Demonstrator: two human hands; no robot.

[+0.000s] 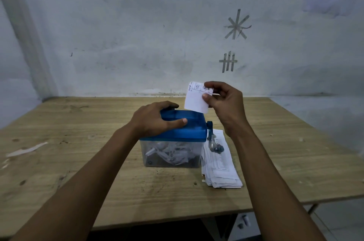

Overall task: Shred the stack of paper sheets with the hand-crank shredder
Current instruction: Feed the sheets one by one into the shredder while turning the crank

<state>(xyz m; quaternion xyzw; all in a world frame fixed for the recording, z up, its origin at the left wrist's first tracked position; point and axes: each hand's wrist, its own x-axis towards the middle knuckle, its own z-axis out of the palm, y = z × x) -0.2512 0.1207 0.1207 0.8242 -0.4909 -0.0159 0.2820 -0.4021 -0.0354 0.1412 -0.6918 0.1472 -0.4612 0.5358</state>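
A hand-crank shredder (192, 129) with a blue top stands mid-table; its clear bin (171, 155) holds white paper strips. My left hand (155, 118) grips the blue top from the left, thumb along its front. My right hand (224, 100) pinches a small printed paper sheet (196, 100) upright just above the shredder's right rear corner. The blue crank (211, 138) hangs down on the shredder's right side, untouched. A stack of paper sheets (219, 164) lies flat on the table right of the bin.
The wooden table (78, 162) meets a white wall at its far edge. A torn pale scrap (26, 150) lies at the table's left. The table's front edge runs just below my forearms.
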